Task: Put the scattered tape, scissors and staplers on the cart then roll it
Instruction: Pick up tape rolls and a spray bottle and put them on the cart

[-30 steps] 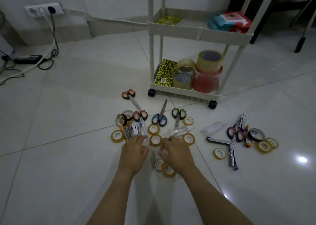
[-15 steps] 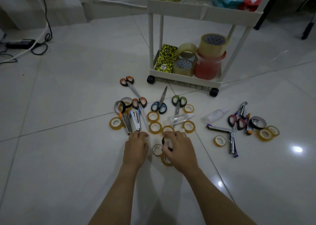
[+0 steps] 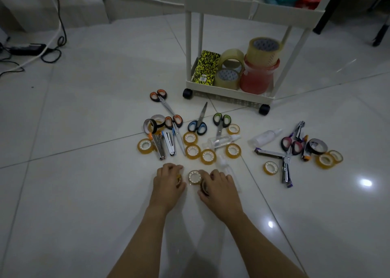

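Both hands low on floor: left hand [image 3: 168,182] curled over a tape roll [image 3: 179,179], right hand [image 3: 219,188] gripped another [image 3: 203,186]. Beyond them scissors [image 3: 197,123], staplers [image 3: 163,143] lay scattered (nearly all left); cart [image 3: 230,92] farther off, unrolled.

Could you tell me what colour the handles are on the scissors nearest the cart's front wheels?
Blue scissors; head view.

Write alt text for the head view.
Left hand and right hand each grip a small tape roll on the tiled floor, amid scattered tape, scissors and staplers. A white cart stands behind.
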